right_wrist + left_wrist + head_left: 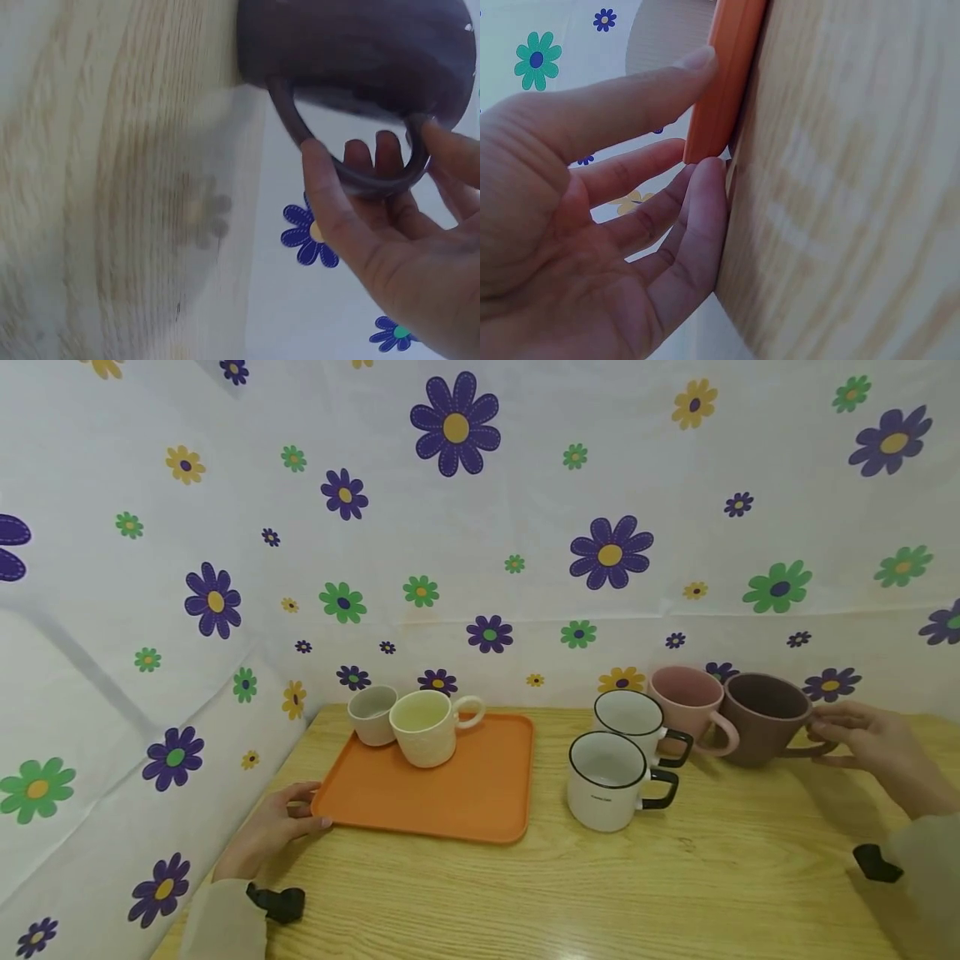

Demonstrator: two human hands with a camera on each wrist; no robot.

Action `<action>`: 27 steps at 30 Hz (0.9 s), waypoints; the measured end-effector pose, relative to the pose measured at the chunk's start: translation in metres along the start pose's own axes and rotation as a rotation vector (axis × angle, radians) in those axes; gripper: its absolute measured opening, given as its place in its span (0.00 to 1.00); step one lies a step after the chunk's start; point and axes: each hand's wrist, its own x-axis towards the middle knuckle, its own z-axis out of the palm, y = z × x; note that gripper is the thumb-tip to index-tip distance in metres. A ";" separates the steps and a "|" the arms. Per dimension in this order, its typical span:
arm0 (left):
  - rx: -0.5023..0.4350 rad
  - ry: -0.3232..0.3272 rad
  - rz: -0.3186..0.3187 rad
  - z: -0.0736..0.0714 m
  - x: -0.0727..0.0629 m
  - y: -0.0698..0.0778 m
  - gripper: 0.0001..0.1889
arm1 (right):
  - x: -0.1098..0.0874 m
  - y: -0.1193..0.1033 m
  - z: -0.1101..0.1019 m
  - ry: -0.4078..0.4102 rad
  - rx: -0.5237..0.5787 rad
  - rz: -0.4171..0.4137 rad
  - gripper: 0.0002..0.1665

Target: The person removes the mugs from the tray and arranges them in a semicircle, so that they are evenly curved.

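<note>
My left hand (273, 827) is at the near left corner of the orange tray (420, 814), thumb along its front edge and the other fingers at its left side. In the left wrist view the thumb (697, 60) lies against the tray's rim. My right hand (870, 739) holds the handle of a dark brown mug (765, 718), with fingers through the loop, as the right wrist view shows. The brown mug (352, 52) stands at the right of a row of mugs. On the tray are a cream mug (423, 735) and a small grey-white cup (372, 717).
Beside the brown mug stands a pink mug (682, 702). Two white mugs with black rims and handles, a front one (603, 793) and a rear one (630, 714), stand right of the tray. A flowered cloth (517, 485) rises behind the wooden table (480, 893) and along its left.
</note>
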 end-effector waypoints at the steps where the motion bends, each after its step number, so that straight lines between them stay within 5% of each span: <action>1: -0.002 -0.003 0.002 0.000 0.000 0.000 0.38 | 0.001 0.001 -0.001 -0.008 -0.012 -0.003 0.14; 4: -0.013 -0.005 0.002 0.001 -0.001 0.001 0.38 | 0.002 0.003 -0.004 -0.024 -0.038 -0.012 0.24; 10: -0.038 -0.017 0.015 0.002 -0.001 0.000 0.39 | -0.003 0.004 -0.003 -0.011 0.007 -0.021 0.11; 27: -0.039 -0.015 0.010 0.001 -0.002 0.000 0.38 | -0.013 0.002 0.007 0.016 -0.058 -0.052 0.11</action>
